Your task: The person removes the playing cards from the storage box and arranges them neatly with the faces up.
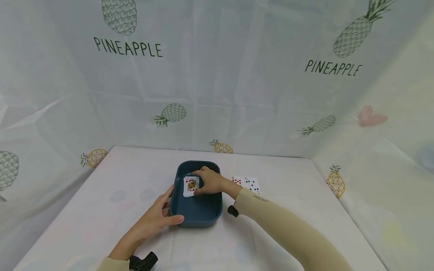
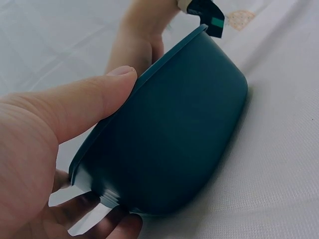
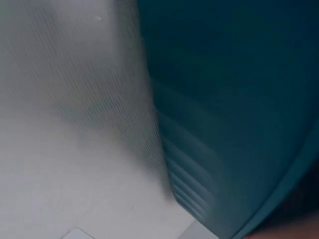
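A dark blue-green plastic box (image 1: 200, 215) with rounded corners sits on the table. My left hand (image 1: 157, 214) grips its left side, thumb at the rim and the other fingers along the outer wall, as the left wrist view also shows. My right hand (image 1: 211, 181) reaches over the right rim into the box. Between its thumb and fingers it holds a face-up playing card (image 1: 191, 186), a red-suited face card, by top and bottom edges. In the right wrist view the box wall (image 3: 234, 109) covers most of the scene, and the fingers are hidden.
Two face-up playing cards lie right of the box: a ten of hearts (image 1: 237, 180), partly behind the right wrist, and a black five (image 1: 252, 184). A white cloth covers the table (image 1: 278, 226). A pineapple-print curtain (image 1: 237, 94) hangs behind and at the sides.
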`<state>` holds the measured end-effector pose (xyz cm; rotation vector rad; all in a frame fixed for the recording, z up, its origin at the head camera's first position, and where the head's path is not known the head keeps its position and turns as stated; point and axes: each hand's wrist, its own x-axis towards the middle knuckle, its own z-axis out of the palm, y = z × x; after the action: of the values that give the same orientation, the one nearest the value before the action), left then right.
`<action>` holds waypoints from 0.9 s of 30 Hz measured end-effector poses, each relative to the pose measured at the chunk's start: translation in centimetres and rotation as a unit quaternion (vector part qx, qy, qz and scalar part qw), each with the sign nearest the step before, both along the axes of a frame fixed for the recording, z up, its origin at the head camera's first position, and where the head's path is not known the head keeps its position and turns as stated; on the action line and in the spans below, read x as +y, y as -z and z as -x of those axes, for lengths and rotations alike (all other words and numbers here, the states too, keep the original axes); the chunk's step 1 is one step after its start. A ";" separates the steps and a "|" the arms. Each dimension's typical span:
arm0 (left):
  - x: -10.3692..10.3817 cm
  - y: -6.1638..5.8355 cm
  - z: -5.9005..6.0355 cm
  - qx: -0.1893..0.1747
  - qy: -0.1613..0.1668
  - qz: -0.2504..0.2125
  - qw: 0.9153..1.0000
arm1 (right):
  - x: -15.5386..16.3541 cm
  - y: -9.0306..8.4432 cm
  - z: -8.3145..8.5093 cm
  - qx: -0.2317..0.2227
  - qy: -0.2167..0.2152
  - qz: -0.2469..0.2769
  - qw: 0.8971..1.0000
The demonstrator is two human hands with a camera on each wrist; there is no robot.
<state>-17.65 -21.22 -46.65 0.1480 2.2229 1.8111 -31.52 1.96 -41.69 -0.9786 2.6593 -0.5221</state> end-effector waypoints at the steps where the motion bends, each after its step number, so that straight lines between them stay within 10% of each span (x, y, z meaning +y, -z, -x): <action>1: 0.0 -0.1 0.0 0.002 0.000 0.002 1.000 | -0.1 0.1 0.0 0.008 -0.001 -0.008 1.000; 27: 0.0 0.0 -0.1 -0.002 -0.007 0.000 1.000 | -1.6 1.2 0.0 0.016 0.043 -0.075 0.996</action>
<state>-17.57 -21.25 -46.68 0.1279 2.2260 1.8182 -31.49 0.37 -42.86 -0.8403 2.7322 -0.3204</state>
